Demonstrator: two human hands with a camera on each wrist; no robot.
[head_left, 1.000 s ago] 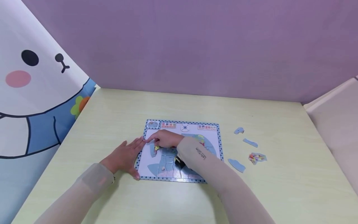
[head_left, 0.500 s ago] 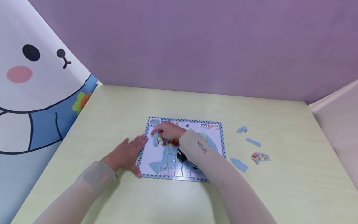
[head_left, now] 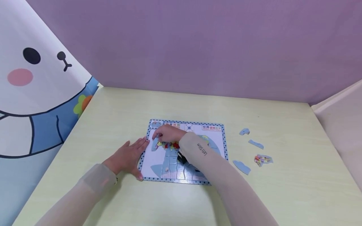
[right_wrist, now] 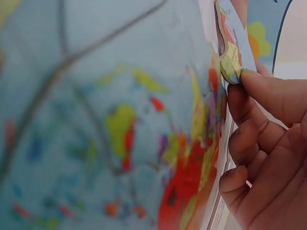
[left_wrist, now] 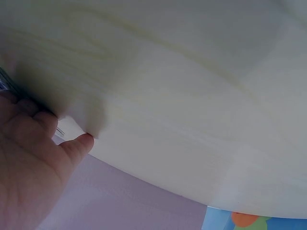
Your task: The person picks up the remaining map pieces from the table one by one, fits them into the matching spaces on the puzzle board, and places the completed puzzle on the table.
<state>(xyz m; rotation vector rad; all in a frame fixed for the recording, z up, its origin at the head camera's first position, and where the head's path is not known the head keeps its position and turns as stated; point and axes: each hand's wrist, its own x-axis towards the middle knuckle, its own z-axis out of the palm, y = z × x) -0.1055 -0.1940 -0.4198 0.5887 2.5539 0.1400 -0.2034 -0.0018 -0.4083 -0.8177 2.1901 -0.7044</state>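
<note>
A world-map jigsaw puzzle board [head_left: 147, 158] with a dotted blue border lies on the table, much of its blue map filled in. My right hand [head_left: 169, 133] is over its upper left part. In the right wrist view, thumb and index finger pinch a light-blue puzzle piece [right_wrist: 234, 52] with yellow and red patches, tilted up from the board at its edge. The other fingers are curled beneath. My left hand [head_left: 128, 157] lies with fingers spread at the board's left edge, fingertips on the border. In the left wrist view its thumb [left_wrist: 81, 143] points outward.
Loose puzzle pieces lie right of the board: a small blue one [head_left: 244, 131], a narrow strip [head_left: 256, 144], a colourful one [head_left: 263, 159] and a larger blue one [head_left: 241, 167]. A purple partition [head_left: 198, 47] rises behind the table, with a cartoon panel [head_left: 42, 94] at the left.
My right hand has shifted slightly toward the board's far edge, showing more of the colourful map below it. The left hand stays at the board's left edge.
</note>
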